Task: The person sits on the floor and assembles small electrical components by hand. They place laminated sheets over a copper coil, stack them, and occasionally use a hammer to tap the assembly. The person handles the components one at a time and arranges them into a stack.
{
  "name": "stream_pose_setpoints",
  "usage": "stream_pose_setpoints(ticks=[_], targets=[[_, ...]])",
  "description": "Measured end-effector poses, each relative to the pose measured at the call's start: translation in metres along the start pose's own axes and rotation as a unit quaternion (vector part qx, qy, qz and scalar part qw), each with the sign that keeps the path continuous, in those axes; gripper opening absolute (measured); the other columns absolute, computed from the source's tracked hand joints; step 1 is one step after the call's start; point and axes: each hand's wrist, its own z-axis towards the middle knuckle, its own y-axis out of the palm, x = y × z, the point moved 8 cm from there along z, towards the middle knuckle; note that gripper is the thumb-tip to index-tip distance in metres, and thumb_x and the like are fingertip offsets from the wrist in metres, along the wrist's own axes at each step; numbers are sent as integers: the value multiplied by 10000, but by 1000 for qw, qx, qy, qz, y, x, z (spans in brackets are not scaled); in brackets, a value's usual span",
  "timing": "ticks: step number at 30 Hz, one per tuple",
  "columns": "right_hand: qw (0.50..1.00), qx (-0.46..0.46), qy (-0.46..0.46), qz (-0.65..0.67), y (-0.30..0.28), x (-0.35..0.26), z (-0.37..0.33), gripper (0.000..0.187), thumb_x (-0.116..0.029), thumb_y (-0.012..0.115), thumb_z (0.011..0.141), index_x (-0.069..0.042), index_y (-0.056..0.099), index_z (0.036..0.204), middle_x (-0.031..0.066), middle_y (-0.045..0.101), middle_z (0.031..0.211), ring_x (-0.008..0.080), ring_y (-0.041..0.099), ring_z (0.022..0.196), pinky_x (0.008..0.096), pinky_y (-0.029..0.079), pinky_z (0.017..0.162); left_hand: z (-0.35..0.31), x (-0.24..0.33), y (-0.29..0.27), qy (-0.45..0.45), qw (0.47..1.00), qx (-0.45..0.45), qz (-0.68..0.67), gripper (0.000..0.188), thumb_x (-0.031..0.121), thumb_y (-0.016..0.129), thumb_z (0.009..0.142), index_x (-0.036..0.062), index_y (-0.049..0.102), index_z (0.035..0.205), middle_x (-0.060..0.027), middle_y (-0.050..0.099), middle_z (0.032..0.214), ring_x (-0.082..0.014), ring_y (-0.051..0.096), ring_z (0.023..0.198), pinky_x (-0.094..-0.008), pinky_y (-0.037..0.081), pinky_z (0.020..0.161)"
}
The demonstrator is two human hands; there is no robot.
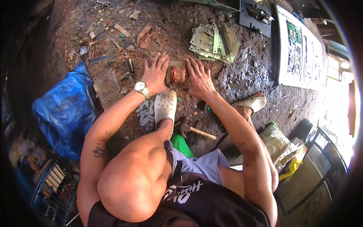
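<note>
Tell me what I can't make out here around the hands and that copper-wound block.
- Block, head view: its left and right sides are covered by the left hand and right hand; whether either grip closes on it or only presses can't be told.
- Its near edge is hidden by the pale clog.
- Hammer: its head is partly tucked behind the leg.
- Stack of greenish plates: too small to count.

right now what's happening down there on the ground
A person crouches on a dirt floor, both hands pressed flat on either side of a small block wound with copper wire. The left hand wears a wristwatch; the right hand rests against the block's other side. A hammer lies near the feet, and a pile of metal plates sits beyond.
</note>
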Motion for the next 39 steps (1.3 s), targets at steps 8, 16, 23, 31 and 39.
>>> stream_pose_setpoints(ticks=[8,16,23,31,39], targets=[[998,-14,-34,45,-9,-5,1,1340,-327,946,661,-74,128,1692,155,346,1648,392,281,1564,680,333,1186,4,3,-9,-6,1000,-1,5,1415,626,960,552,45,270,1642,-64,151,1754,-374,142,1615,-761,266,1198],[998,-17,-16,59,-11,2,-2,1308,-291,931,679,-109,131,1699,127,369,1642,361,324,1540,669,312,1195,1,-3,-9,-10,999,-23,21,1421,583,981,525,54,279,1641,-38,165,1746,-368,184,1598,-770,291,1183],[998,-34,-11,44,-9,4,0,1319,-292,934,691,-149,112,1712,98,378,1650,345,362,1518,690,299,1194,-3,-8,-10,-9,1000,-19,21,1366,614,957,555,35,317,1614,-79,248,1699,-382,242,1569,-763,296,1172],[996,-52,65,40,-8,39,-8,1410,-522,947,665,-97,101,1709,133,385,1644,336,404,1485,667,355,1144,-43,-75,-11,-102,993,-44,51,1364,591,959,544,-9,317,1587,-162,340,1622,-390,313,1523,-714,300,1169],[1000,-28,-12,-4,-15,8,-2,1279,-451,953,651,-59,270,1658,156,384,1623,351,431,1450,613,382,1143,14,-90,-51,-105,987,115,30,1305,537,966,575,-10,336,1578,-157,375,1617,-379,340,1519,-718,327,1166]])
